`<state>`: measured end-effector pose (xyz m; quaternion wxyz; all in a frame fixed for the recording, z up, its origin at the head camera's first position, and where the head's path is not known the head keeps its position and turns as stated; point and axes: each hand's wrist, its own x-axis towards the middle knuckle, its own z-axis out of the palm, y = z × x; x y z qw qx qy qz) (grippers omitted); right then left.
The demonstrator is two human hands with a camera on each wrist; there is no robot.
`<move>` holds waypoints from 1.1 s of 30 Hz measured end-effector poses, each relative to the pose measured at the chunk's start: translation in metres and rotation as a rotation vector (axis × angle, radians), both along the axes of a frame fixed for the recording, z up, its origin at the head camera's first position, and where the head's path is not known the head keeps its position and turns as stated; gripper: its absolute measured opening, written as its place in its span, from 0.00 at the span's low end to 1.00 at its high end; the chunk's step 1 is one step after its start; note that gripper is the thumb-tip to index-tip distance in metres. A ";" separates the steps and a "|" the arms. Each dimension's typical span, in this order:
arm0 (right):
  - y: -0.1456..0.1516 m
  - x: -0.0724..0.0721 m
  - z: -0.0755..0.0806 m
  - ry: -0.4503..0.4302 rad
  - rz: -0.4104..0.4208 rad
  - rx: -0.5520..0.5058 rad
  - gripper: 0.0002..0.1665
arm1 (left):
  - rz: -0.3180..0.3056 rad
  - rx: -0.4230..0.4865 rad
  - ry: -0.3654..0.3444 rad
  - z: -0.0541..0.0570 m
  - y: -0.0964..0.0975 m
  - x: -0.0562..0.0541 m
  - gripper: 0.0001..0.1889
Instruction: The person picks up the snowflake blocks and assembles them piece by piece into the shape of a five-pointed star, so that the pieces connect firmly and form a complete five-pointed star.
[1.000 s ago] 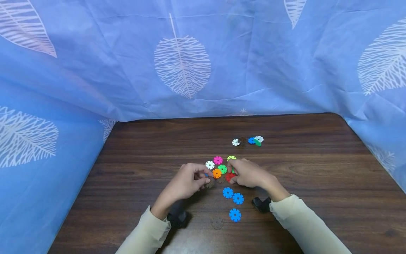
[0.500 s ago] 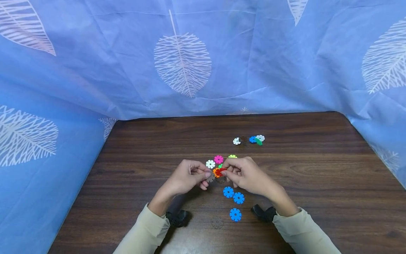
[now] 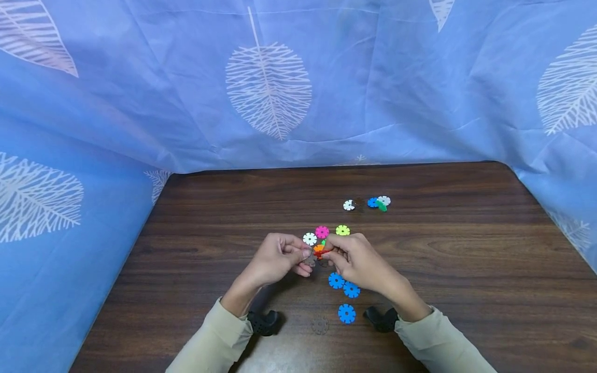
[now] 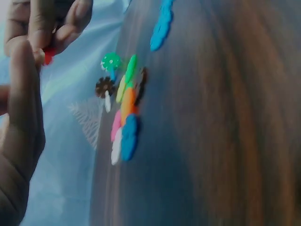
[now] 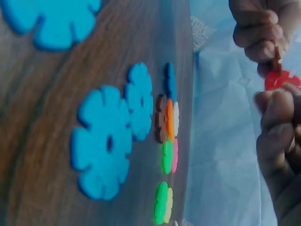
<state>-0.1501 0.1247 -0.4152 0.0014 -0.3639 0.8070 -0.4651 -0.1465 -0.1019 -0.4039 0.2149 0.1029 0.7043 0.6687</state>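
Thumb and fingers of my left hand [image 3: 276, 260] pinch a brown notched plastic disc [image 3: 310, 259], seen nearly edge-on in the right wrist view. My right hand [image 3: 360, 261] pinches a red notched disc [image 5: 281, 81]. The two discs meet at their edges between the hands, above the table; my fingers partly cover both. Just behind them lie an orange disc [image 3: 319, 248], a white disc [image 3: 310, 239], a pink disc [image 3: 322, 231] and a yellow-green disc [image 3: 342, 230]. Green discs [image 5: 167, 157] among them are mostly hidden by my right hand in the head view.
Blue discs [image 3: 346, 314] lie on the dark wooden table [image 3: 196, 248] nearer me, beside a brown disc [image 3: 320, 325]. Joined pieces stand farther back, including a white disc [image 3: 349, 205] and a green disc [image 3: 381, 206]. A blue leaf-print cloth [image 3: 350, 103] hangs behind.
My right hand has picked up the red disc from the table and brought it left to the brown disc. My left hand has lifted the brown disc slightly.
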 end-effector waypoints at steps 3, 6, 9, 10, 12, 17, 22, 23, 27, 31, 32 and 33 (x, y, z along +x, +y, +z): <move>0.000 0.000 -0.001 0.018 -0.013 -0.011 0.13 | 0.017 0.008 -0.020 0.000 0.004 0.001 0.07; 0.001 -0.002 0.002 0.020 -0.019 -0.012 0.11 | 0.013 0.015 -0.016 0.002 0.004 0.000 0.07; 0.000 -0.004 0.006 -0.032 -0.018 0.003 0.05 | -0.008 0.030 -0.005 0.004 -0.002 -0.004 0.07; -0.001 -0.005 0.008 -0.065 -0.018 0.019 0.06 | -0.012 0.034 -0.001 0.005 -0.004 -0.005 0.07; -0.002 -0.004 0.009 -0.125 -0.023 0.092 0.11 | -0.019 0.044 0.000 0.004 -0.009 -0.007 0.07; -0.003 0.007 0.006 -0.241 -0.057 0.443 0.19 | -0.039 0.058 -0.005 0.002 -0.012 -0.009 0.07; -0.004 0.012 0.001 -0.275 -0.075 0.574 0.17 | -0.026 0.064 -0.039 0.000 -0.007 -0.007 0.06; -0.002 0.013 0.001 -0.284 -0.066 0.563 0.17 | -0.022 0.060 -0.045 0.000 -0.006 -0.006 0.06; 0.005 0.007 0.002 -0.238 -0.040 0.467 0.16 | -0.010 0.037 -0.046 -0.003 -0.004 -0.006 0.06; 0.010 -0.001 0.006 -0.098 -0.108 0.250 0.11 | -0.014 0.011 -0.029 -0.004 -0.005 -0.006 0.08; 0.011 -0.003 0.008 -0.064 -0.129 0.196 0.09 | -0.018 0.006 -0.028 -0.004 -0.005 -0.006 0.08; 0.012 -0.004 0.009 -0.041 -0.145 0.150 0.07 | -0.023 0.004 -0.026 -0.003 -0.005 -0.006 0.09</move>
